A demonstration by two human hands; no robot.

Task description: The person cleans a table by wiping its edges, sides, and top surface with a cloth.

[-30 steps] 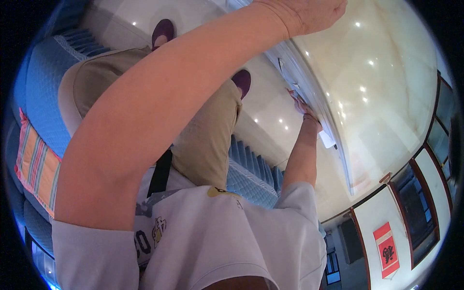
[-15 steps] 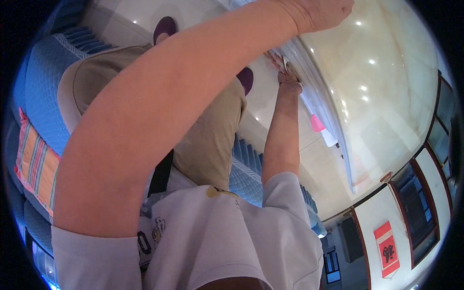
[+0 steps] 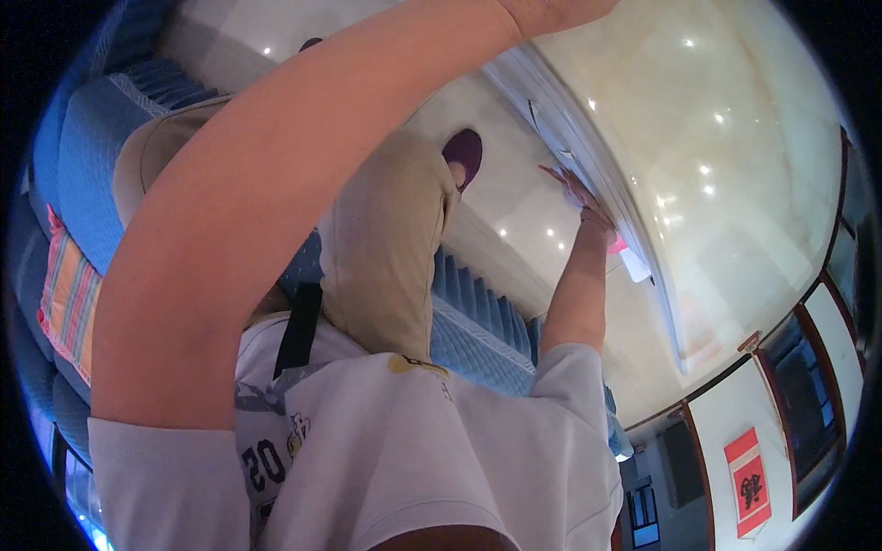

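My left arm crosses the upper part of the view. My left hand [image 3: 565,11] is over the pale glossy tabletop [image 3: 735,202], and the top edge of the view cuts off its fingers. Lower down, beside the table's white side edge [image 3: 634,216], is my right hand [image 3: 581,195] with its fingers stretched out. I see nothing held in it. A small dark curved piece [image 3: 533,114] shows on the table's side, a little beyond the right fingertips. Close to my right wrist are a pink item [image 3: 617,245] and a white item [image 3: 636,266].
Blue quilted sofa covers [image 3: 482,335] lie around my beige trousers [image 3: 381,239]. A striped cushion [image 3: 69,294] rests at the left. A purple shoe [image 3: 464,158] stands on the tiled floor [image 3: 510,174]. A red scroll [image 3: 749,482] hangs on the far wall.
My right hand has moved back along the table's side toward the pink item, and its fingers now show stretched out. My left hand has shifted up and left, partly leaving the view.
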